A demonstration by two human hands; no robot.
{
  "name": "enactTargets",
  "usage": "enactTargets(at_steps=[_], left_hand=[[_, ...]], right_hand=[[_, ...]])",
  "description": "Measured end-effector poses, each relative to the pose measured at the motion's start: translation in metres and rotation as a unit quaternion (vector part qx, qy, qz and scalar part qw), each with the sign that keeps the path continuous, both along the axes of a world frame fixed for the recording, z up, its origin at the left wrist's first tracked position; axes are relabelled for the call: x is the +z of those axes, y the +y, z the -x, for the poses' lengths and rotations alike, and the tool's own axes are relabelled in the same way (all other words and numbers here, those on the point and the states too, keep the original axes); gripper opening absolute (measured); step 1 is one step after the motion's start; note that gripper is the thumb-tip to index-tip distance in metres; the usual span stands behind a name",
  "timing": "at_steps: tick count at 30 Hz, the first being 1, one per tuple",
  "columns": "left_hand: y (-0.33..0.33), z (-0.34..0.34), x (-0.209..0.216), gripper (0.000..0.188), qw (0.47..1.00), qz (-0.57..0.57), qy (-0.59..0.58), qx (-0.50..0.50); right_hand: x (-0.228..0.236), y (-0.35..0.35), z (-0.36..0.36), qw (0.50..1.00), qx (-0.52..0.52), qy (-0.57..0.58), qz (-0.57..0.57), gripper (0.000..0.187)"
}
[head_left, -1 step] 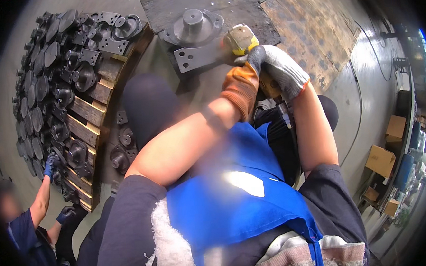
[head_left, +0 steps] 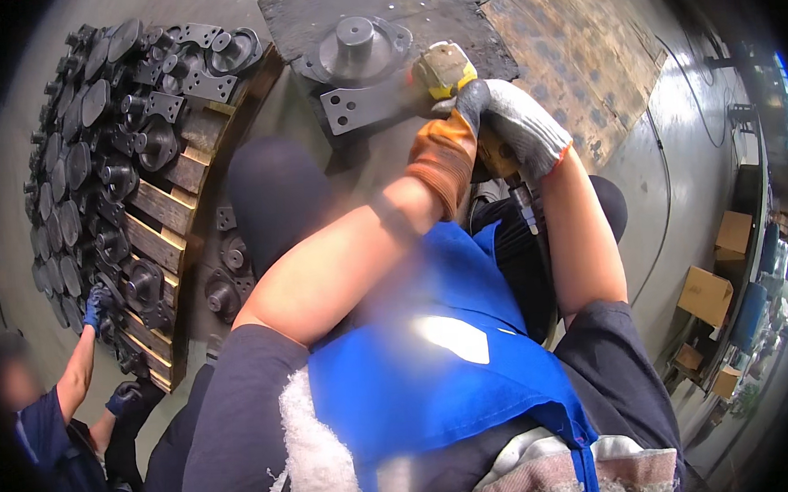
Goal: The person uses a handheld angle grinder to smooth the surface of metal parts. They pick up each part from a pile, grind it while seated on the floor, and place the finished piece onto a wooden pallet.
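Observation:
A yellow air grinder [head_left: 445,70] with a worn, dirty head is held between my two gloved hands. My left hand [head_left: 447,148], in an orange glove with dark fingers, is closed around it near the head. My right hand [head_left: 522,121], in a white knit glove, wraps the body from the other side. From the tool's rear end a metal hose fitting [head_left: 524,206] points back toward me. Just left of the grinder head lies a dark metal casting [head_left: 357,52] with a round central boss and a flat plate [head_left: 363,106] with holes. The tool's working face is hidden.
On the left, a wooden pallet [head_left: 158,202] carries many similar castings [head_left: 78,162]. A co-worker's blue-gloved hand [head_left: 94,307] reaches onto it. More castings [head_left: 223,295] lie beside my knee. Worn wooden boards [head_left: 571,50] extend right; a cable [head_left: 663,175] and cardboard boxes [head_left: 706,295] are farther right.

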State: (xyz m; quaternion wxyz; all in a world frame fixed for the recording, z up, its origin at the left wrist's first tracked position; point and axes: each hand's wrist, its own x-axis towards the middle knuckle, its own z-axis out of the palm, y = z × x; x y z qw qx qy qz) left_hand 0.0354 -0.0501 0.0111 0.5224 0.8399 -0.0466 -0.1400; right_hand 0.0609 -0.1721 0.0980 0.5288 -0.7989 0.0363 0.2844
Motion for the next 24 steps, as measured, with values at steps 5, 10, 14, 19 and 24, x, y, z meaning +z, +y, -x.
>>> enactTargets(at_steps=[5,10,14,19,24], left_hand=[[-0.032,0.009,-0.001,0.060,0.952,0.242,0.163,0.092],[-0.038,0.034,0.018,0.038,0.989,0.081,-0.037,-0.117],[-0.010,0.058,0.094,0.031,0.969,0.168,-0.018,-0.181],[0.012,0.064,0.074,0.051,0.974,0.047,0.168,-0.147],[0.061,0.060,0.039,0.035,0.981,0.077,0.177,-0.024]], right_hand=[[0.008,-0.013,0.015,0.999,-0.040,0.019,-0.009,0.033],[0.011,-0.055,0.054,0.991,-0.001,-0.104,-0.084,0.030],[0.065,-0.045,0.060,0.943,-0.244,0.073,-0.214,0.024],[0.068,-0.071,0.049,0.884,-0.278,0.003,-0.377,0.028],[0.057,-0.100,0.032,0.841,-0.295,-0.081,-0.446,0.037]])
